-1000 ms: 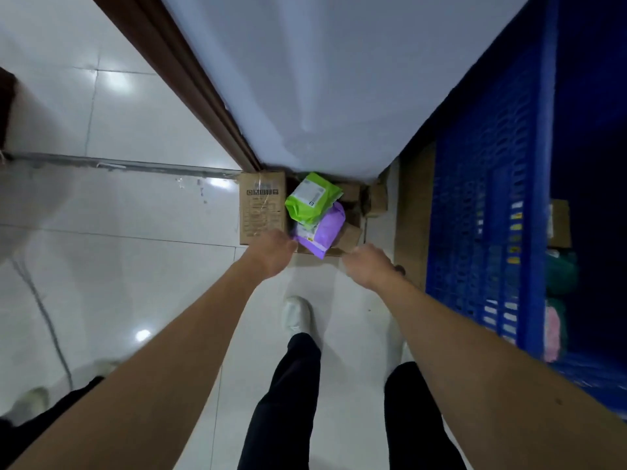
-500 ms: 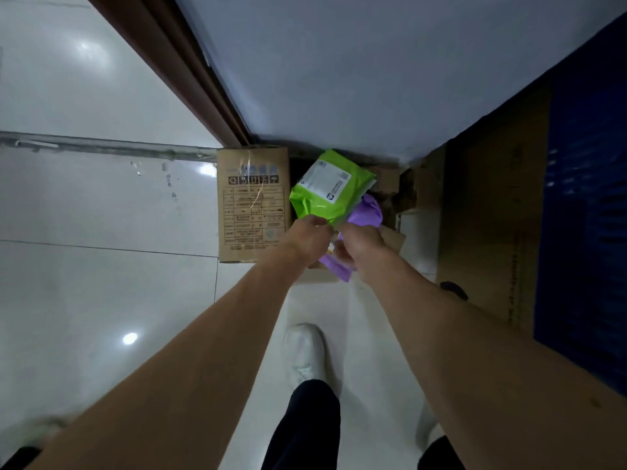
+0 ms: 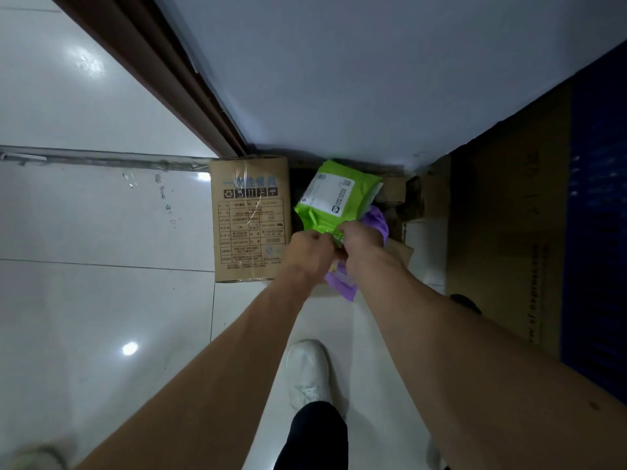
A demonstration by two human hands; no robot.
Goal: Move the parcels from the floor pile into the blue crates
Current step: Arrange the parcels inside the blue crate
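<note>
A green parcel (image 3: 336,201) with a white label lies on top of the floor pile against the wall. Under it is a purple parcel (image 3: 343,287), with small brown boxes (image 3: 395,191) behind. My left hand (image 3: 310,249) grips the green parcel's near edge. My right hand (image 3: 362,241) lies over the purple parcel, and its fingers curl onto that same green edge, close beside the left hand. Only a strip of the blue crate (image 3: 599,232) shows at the far right.
A taped cardboard box (image 3: 249,218) stands on the floor left of the pile. A large flat cardboard sheet (image 3: 509,239) leans against the crate. The white wall (image 3: 339,79) and brown door frame (image 3: 163,72) lie ahead. My white shoe (image 3: 308,371) is on the tiles below.
Both hands reached forward from the floor in front of the pile and closed together on the green parcel's near edge. The view moved closer and turned away from the crate.
</note>
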